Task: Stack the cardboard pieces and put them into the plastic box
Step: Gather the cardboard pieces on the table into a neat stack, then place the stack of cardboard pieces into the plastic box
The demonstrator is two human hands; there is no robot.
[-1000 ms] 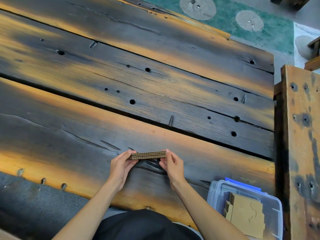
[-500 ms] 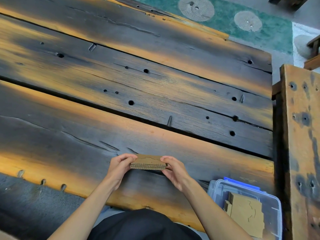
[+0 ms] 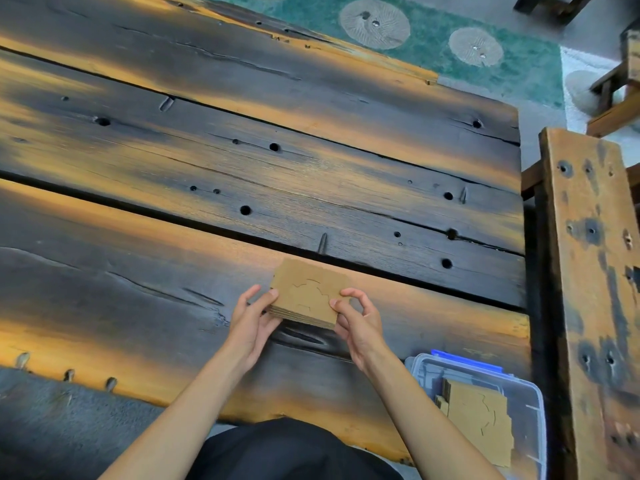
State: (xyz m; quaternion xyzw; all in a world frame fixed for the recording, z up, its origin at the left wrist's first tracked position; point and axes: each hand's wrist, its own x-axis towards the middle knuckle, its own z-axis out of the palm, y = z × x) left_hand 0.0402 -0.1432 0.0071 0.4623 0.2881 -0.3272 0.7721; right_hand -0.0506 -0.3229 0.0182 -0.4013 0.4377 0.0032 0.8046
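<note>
A stack of brown cardboard pieces (image 3: 306,292) with cut lines on its top face lies flat, held just above the near plank of the wooden table (image 3: 242,168). My left hand (image 3: 251,320) grips the stack's left edge and my right hand (image 3: 356,318) grips its right edge. To the lower right, a clear plastic box (image 3: 530,403) with a blue latch sits at the table's near corner. More cardboard pieces (image 3: 479,420) lie inside the box.
A wooden bench (image 3: 592,271) runs along the right side, close beside the box. Deep gaps and holes mark the dark planks. A green patterned rug (image 3: 433,36) lies on the floor beyond the table's far edge.
The stack was held on edge, showing its corrugated side; both hands have tipped it away so the flat top face shows, and it sits slightly farther right.
</note>
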